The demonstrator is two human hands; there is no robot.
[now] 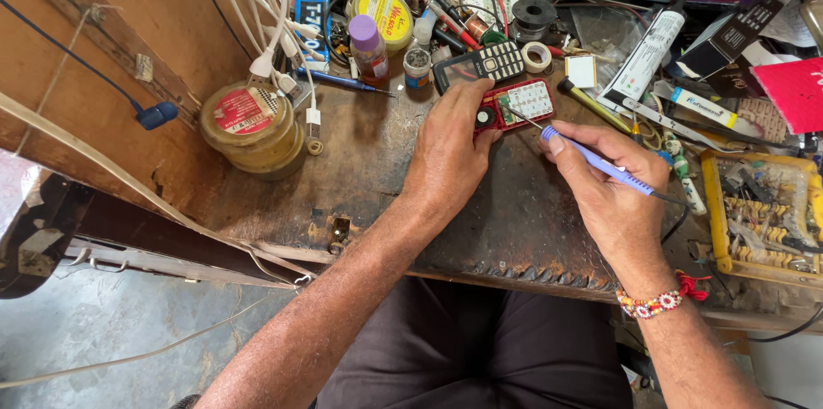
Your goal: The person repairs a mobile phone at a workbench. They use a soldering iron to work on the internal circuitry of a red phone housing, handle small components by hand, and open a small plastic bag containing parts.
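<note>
While the left hand [447, 152] pins the red phone [514, 105] to the desk [514, 220], the right hand [613, 190] grips a purple tool [600, 162]. Its tip touches the phone at 10 o'clock from the right hand. A black phone [480, 63] lies at 12 o'clock, just beside.

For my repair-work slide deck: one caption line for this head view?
Left hand steadies an opened red phone while the right hand holds a blue-handled soldering iron to it.

Bright, even daylight fills the wide-angle head view, seemingly from above and ahead. Shadows are soft and short beneath the left hand [450, 152] and right hand [613, 190]. The dark worn workbench [514, 229] shows faint sheen. Edges bend outward with fisheye distortion; focus stays sharp throughout.
</note>
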